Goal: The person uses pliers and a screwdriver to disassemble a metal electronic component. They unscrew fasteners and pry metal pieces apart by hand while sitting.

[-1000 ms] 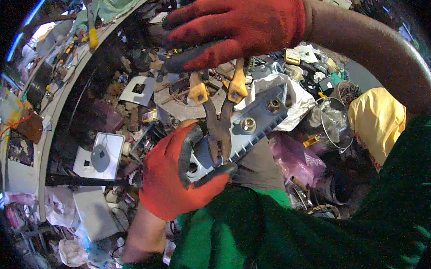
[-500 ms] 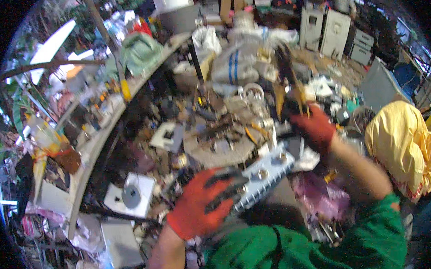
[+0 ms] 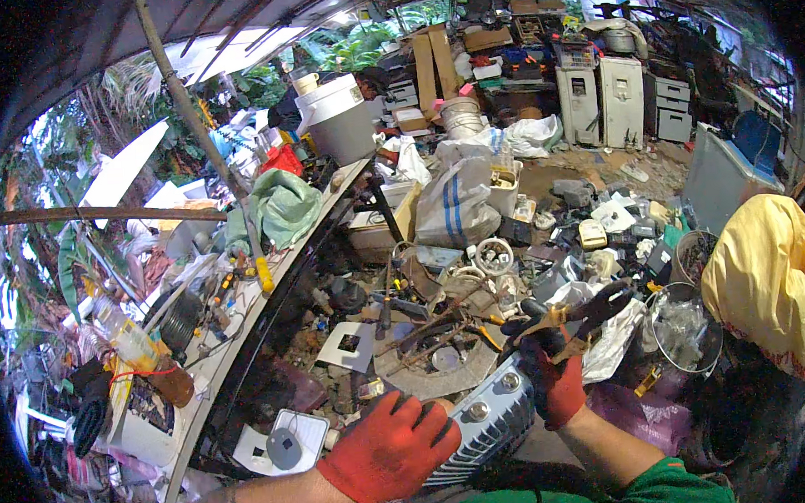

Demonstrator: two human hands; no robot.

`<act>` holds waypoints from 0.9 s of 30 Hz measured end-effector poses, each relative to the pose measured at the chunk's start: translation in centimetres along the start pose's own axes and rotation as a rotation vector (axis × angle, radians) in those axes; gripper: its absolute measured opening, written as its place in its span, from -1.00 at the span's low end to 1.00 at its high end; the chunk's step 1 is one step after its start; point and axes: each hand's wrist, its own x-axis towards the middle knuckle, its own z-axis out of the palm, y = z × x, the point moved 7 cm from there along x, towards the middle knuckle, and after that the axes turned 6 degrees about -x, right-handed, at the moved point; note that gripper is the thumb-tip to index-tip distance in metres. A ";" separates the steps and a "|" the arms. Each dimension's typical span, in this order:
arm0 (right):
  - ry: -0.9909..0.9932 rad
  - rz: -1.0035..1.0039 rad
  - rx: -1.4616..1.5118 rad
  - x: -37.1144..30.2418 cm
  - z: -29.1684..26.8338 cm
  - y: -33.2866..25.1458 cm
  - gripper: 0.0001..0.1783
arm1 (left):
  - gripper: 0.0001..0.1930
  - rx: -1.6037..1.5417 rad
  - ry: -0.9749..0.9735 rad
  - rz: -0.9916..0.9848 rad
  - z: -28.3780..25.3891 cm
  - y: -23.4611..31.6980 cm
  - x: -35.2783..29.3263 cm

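My left hand (image 3: 390, 452), in a red and dark glove, is closed over the near left end of a grey metal housing (image 3: 498, 415). The housing has ribbed sides and round metal fittings on its upper face, and it lies tilted in front of my body. At its far right end is my right hand (image 3: 557, 380), gloved the same way. The fingers are wrapped round a plier-like tool (image 3: 597, 307) with dark jaws and yellowish parts; its jaws point to the right. My right fingers partly hide the tool, and the glove is close against the housing.
A round flat slab (image 3: 418, 378) with tools on it lies beyond the housing. At left runs a long table edge (image 3: 243, 333). A wire-filled bucket (image 3: 684, 328) and a yellow sack (image 3: 759, 278) stand at right; a white striped sack (image 3: 455, 203) is farther back.
My right hand has come down with the tool from above to beside the housing. My left fingers have curled more tightly on the housing. The view has tilted upward.
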 end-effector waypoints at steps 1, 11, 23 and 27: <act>-0.062 0.047 0.023 0.4 1.0 -0.5 -0.47 | -0.77 0.000 -0.021 -0.001 0.1 -0.3 -0.1; 0.061 0.037 0.144 1.6 2.9 -3.2 -0.77 | -0.78 -0.096 -0.044 -0.038 1.3 -2.3 0.1; 0.060 -0.040 0.008 1.7 1.7 -2.2 -0.73 | -0.33 -0.539 0.191 -0.382 3.4 -3.7 -4.3; 0.178 -0.135 -0.091 2.3 -2.0 -2.7 -0.67 | -0.21 -0.903 0.315 -0.783 6.5 -3.0 -6.8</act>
